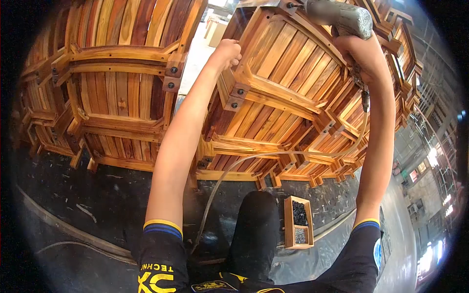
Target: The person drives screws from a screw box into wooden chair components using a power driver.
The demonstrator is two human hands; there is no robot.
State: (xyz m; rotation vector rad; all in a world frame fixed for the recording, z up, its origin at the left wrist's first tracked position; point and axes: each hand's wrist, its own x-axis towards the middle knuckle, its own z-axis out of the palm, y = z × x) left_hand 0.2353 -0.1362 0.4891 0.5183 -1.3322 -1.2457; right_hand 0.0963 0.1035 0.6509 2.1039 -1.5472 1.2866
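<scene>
**Driving fasteners into stacked chair frames — slip and hose risks**

Holding the pneumatic driver [339,18] at 1 o'clock in my right hand [364,56], fingers wrapped fully around the grip, no gap showing. My left hand [227,51] is at 12 o'clock, fingers curled tight over the top edge of the wooden chair frame [278,78] to steady it. The frame sits tilted on the right-hand stack, dead ahead; a second stack of frames [112,88] is at 10 o'clock, apart from it across a narrow gap.

Risks as I judge them:

- Tool tip is out of view at the top edge, so I can't tell if it's seated on a bolt. If it's off-centre it may skate across the wood, and my left hand is near enough to that line to get hit.
- The frame is only braced by my one-hand grip and the stack under it. Push from the driver could shift it, or nudge the stack.
- The air hose [229,168] loops down from 3 o'clock, across the frames and past my knee [256,219] to the floor at 6 o'clock. Could snag on a protruding frame corner, or catch my leg.
- The wooden parts tray [298,222] sits on the floor at 5 o'clock, just beside my knee. Easy to kick and spill.
- The dark floor [97,195] has scattered chips; footing looks doubtful.
</scene>
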